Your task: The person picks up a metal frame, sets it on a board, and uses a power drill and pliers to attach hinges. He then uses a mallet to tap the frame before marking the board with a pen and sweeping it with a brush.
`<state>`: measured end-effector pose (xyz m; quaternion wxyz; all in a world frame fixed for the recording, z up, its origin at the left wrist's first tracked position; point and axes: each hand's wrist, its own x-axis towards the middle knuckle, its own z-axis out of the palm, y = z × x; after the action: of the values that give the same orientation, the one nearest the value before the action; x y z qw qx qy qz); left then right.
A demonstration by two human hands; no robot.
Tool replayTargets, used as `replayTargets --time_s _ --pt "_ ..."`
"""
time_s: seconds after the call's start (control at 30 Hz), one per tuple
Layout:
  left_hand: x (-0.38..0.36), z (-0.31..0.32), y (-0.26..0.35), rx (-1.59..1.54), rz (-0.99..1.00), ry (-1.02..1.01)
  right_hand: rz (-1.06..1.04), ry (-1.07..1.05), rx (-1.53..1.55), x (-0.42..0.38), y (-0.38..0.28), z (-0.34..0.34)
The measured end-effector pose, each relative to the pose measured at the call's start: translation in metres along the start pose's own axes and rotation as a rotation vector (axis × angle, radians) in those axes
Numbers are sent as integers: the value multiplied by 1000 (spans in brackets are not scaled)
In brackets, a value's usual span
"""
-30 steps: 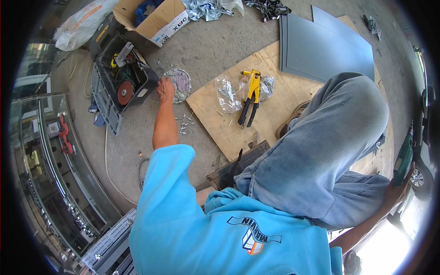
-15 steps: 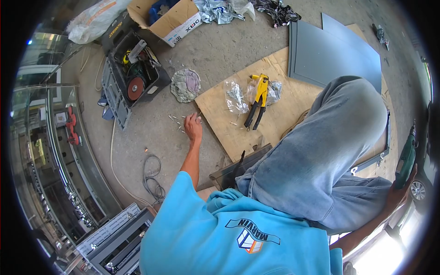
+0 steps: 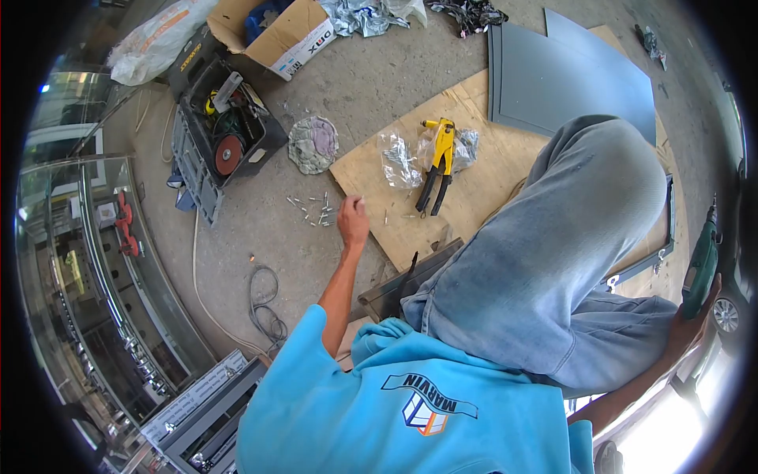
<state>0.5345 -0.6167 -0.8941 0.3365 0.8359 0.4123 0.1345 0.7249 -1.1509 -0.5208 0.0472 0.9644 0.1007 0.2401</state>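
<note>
In the head view, your left hand [image 3: 352,221] was at the left edge of the wooden board [image 3: 496,167], with its fingers bent and close together. Something small and pale seemed to show at the fingertips, but I cannot tell whether they were clamped on it. Small metal pins [image 3: 322,212] lay scattered on the floor, just left of the board and near this hand. A few similar pins were lying on the board itself, near its left edge. Your right hand [image 3: 692,322] was well to the right of the board, closed around the handle of a green drill [image 3: 700,272]. On the board, a yellow hand tool [image 3: 444,150] with black handles lay between two clear bags. Grey sheets [image 3: 572,83] covered the far right part of the board. Beyond its left corner there was a round cloth [image 3: 313,145], and further left an open tool case [image 3: 268,142].
</note>
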Motion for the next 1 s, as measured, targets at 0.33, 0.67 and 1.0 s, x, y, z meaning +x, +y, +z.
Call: replayTargets --time_s 0.33,0.67,1.0 --pt "-37 40 36 388 851 -153 61 5 -25 -2 -2 -3" --pt "23 57 -6 454 818 -219 40 -8 25 -2 1 -2" --pt "8 -2 -50 311 341 120 23 -12 -5 -4 1 -1"
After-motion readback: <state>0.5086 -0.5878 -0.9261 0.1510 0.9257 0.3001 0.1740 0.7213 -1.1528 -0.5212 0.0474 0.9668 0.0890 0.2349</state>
